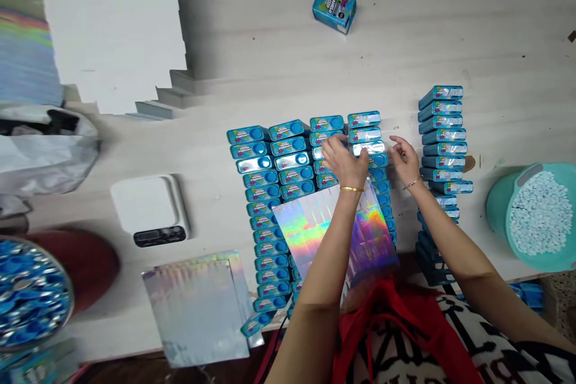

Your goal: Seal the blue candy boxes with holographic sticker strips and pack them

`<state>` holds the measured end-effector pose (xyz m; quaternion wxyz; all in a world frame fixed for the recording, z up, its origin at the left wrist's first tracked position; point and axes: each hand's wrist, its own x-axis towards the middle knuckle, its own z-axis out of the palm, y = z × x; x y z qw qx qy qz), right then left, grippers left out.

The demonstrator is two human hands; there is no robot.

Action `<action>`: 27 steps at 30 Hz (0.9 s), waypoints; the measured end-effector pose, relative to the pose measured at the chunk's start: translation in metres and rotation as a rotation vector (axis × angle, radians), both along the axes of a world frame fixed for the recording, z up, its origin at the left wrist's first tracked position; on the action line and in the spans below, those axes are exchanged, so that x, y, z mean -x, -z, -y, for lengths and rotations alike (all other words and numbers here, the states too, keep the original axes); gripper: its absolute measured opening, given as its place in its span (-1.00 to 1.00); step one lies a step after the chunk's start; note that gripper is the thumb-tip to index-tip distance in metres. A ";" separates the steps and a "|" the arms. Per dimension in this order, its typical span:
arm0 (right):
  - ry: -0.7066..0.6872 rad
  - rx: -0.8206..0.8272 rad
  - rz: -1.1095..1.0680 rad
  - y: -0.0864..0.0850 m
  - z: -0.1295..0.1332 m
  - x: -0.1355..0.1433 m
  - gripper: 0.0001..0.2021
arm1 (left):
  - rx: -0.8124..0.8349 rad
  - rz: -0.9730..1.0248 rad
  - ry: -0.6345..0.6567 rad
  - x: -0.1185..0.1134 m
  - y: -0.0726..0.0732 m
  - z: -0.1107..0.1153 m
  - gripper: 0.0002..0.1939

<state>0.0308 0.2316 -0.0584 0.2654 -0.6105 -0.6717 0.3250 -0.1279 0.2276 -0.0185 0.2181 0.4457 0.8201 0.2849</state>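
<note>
Several rows of small blue candy packs [260,178], printed "CARAMELO MACIZO", stand close together in front of me. My left hand [345,163] is over the upper right of these rows, its fingers bent and thumb apart, with no object visible between them. My right hand [405,159] hovers just right of the rows, fingers spread and holding nothing. Under my left forearm, a shiny holographic sheet [306,222] lies across the packs. A few packs show plain silver tops, such as the one [369,149] between my hands.
One blue pack [335,8] lies apart at the back. Another column of packs [444,149] runs along the right, beside a teal tub [499,216] of white pieces. To the left are stacked white card [117,30], a scale [146,204], silver sheets [198,312] and a red bucket [92,270].
</note>
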 end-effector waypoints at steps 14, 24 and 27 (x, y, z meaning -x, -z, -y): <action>-0.129 -0.180 0.260 -0.046 0.010 0.024 -0.58 | -0.128 -0.031 0.399 0.090 -0.027 0.048 -0.82; -0.688 -0.092 0.248 -0.057 0.066 0.167 -0.69 | 0.168 -0.282 0.565 0.203 -0.022 0.141 -0.81; -0.739 -0.091 0.296 -0.054 0.072 0.173 -0.68 | 0.088 -0.238 0.591 0.200 -0.024 0.139 -0.78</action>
